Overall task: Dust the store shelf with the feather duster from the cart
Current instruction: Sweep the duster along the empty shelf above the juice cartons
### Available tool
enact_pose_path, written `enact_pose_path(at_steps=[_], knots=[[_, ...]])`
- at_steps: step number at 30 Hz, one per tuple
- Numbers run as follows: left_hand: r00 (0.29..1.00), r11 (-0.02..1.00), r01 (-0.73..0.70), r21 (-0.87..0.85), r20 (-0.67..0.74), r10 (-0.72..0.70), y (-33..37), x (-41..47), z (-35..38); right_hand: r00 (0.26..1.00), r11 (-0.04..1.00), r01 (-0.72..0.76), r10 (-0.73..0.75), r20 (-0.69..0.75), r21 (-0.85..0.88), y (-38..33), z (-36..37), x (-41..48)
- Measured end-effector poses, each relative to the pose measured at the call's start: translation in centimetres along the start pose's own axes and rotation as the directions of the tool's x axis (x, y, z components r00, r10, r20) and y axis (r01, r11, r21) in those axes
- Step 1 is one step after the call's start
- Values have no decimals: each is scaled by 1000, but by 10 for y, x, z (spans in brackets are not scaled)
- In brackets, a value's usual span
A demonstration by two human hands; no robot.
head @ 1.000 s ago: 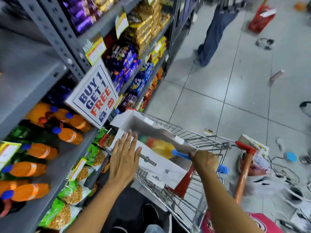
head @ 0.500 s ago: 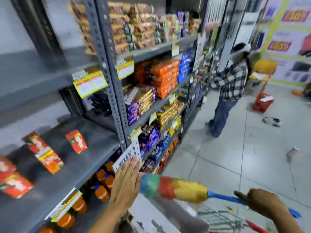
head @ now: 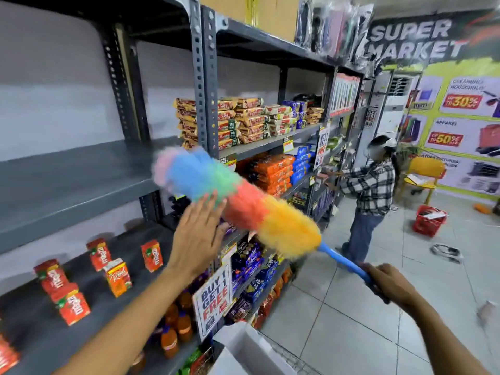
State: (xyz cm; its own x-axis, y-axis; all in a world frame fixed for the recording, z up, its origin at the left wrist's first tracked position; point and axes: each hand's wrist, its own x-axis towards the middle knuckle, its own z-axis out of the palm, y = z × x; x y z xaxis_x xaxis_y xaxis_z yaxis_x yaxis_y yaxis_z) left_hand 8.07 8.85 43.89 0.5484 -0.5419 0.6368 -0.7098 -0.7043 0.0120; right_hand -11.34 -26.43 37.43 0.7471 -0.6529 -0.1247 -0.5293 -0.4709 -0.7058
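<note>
My right hand [head: 389,282] grips the blue handle of a rainbow feather duster [head: 235,201]. Its fluffy head points up and left, and the pink tip reaches the front edge of a bare grey shelf [head: 70,182] in the head view. My left hand [head: 197,236] is raised flat with fingers apart, just below and in front of the duster's green and red part. It holds nothing. The cart's wire edge [head: 286,358] and a white box [head: 243,347] in it show at the bottom.
Red juice cartons [head: 116,277] stand on the shelf below the bare one. Snack packs [head: 249,120] fill the bay to the right. A person in a checked shirt [head: 370,190] works further down the aisle. A red basket [head: 428,220] sits on the tiled floor.
The duster has come out of the cart's box and swung up to the bare shelf. My left hand has left the box and risen with it. My view has tilted up.
</note>
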Motion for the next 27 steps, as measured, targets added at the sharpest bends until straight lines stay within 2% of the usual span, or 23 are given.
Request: enact_pose_path(at_steps=[7,14,20,27], knots=[[983,992,68,108,-176,-48,-41,26,-86,963,949,259,-269,34,178,-119,30,0],[946,953,198,230,-298,-125,-90,-6,-143,829,819,452,-532,172,353,-229,71,-15],[909,880,335,336,-361,-208,-152,-53,-188,688,735,570,-671,276,367,-304,122,-36],[845,764,517,385,-374,-383,-219,-125,-237,556,631,721,-774,304,287,-375,180,-68]])
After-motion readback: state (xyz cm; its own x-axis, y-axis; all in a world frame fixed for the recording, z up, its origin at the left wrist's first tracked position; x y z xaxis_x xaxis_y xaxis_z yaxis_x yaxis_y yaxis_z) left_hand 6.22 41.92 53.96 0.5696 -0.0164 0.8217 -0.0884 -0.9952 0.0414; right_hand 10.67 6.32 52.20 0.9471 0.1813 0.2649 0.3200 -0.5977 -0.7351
